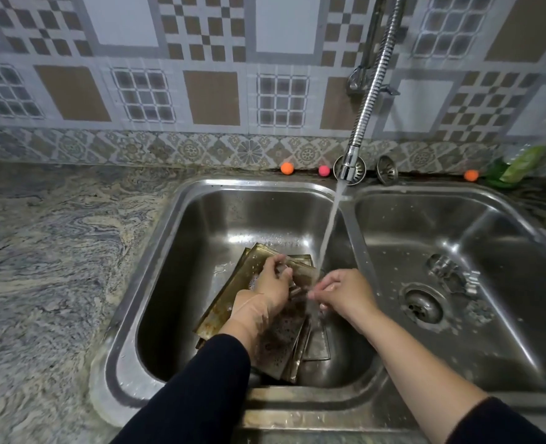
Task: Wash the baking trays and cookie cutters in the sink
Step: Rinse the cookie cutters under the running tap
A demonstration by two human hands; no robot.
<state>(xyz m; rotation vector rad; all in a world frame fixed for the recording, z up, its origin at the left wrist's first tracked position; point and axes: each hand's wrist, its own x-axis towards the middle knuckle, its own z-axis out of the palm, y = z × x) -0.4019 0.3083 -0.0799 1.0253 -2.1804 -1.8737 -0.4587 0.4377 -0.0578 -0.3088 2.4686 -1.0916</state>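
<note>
Baking trays: stacked aslant in the basin under both hands; cookie cutters well right of them. Left hand curls round a small blurred item, right hand pinches it under the stream. Advice: judged best to turn it slowly in the water, grip firm since wet

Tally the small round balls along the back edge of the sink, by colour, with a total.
Orange small round balls: 2
Pink small round ball: 1
Total: 3
</note>
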